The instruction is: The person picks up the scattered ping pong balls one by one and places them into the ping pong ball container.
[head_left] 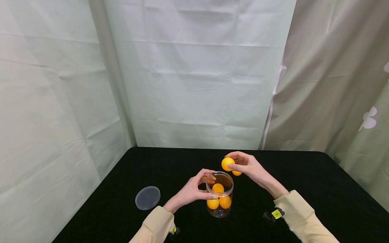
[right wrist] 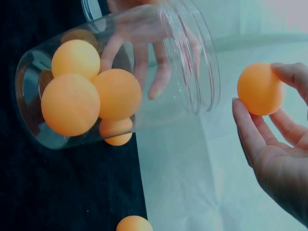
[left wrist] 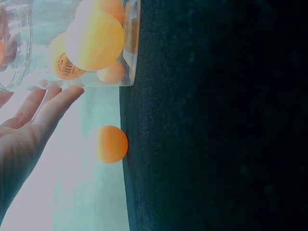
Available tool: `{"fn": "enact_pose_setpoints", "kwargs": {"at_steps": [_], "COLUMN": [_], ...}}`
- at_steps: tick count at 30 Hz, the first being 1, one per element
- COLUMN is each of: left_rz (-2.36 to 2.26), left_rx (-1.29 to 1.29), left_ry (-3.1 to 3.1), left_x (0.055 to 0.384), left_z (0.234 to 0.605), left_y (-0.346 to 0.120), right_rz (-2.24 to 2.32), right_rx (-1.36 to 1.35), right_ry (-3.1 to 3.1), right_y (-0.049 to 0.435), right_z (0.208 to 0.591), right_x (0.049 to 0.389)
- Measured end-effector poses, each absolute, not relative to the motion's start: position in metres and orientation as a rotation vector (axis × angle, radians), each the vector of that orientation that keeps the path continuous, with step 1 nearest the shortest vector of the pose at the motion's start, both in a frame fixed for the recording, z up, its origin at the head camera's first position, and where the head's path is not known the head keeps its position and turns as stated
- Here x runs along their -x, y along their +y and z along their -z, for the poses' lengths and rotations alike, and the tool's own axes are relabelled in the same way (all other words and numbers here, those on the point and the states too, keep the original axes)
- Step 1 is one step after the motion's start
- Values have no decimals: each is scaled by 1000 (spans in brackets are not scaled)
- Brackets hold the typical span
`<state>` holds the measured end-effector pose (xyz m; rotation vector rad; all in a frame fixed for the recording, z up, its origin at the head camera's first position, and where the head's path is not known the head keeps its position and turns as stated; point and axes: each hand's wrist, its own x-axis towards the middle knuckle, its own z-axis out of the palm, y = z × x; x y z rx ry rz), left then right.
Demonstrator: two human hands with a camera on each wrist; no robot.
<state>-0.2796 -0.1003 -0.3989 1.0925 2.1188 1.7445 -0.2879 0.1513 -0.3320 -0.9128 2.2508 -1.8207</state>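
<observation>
A clear plastic jar (head_left: 220, 212) stands upright on the black table, its threaded mouth uncovered. Several orange ping-pong balls (right wrist: 70, 104) lie inside at the bottom, one showing printed text and a barcode in the left wrist view. My left hand (head_left: 197, 189) grips the jar from the left near its rim, with thumb in front and fingers round the back. Between thumb and fingertips, my right hand (head_left: 246, 166) pinches another orange ping-pong ball (head_left: 228, 164), just beyond and above the right side of the jar's mouth. In the right wrist view this ball (right wrist: 261, 89) is outside the rim.
A loose ping-pong ball (head_left: 236, 173) lies on the table behind the jar, below my right hand. To the left of the jar, a round translucent lid (head_left: 147, 198) lies flat. Pale curtains (head_left: 194, 84) hang beyond the table's (head_left: 304, 182) far edge.
</observation>
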Motion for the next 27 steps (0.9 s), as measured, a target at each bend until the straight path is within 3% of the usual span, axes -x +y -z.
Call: {"fn": "enact_pose_setpoints", "kwargs": {"at_steps": [27], "left_rz": [-1746], "left_rx": [-1075], "left_ry": [2103], "left_x": [279], "left_z": [398], "left_y": [-102], "right_rz": [1781], "right_rx": [1004], "right_ry": [2214], "right_y": [143], "right_z": [334], "right_x": [284]}}
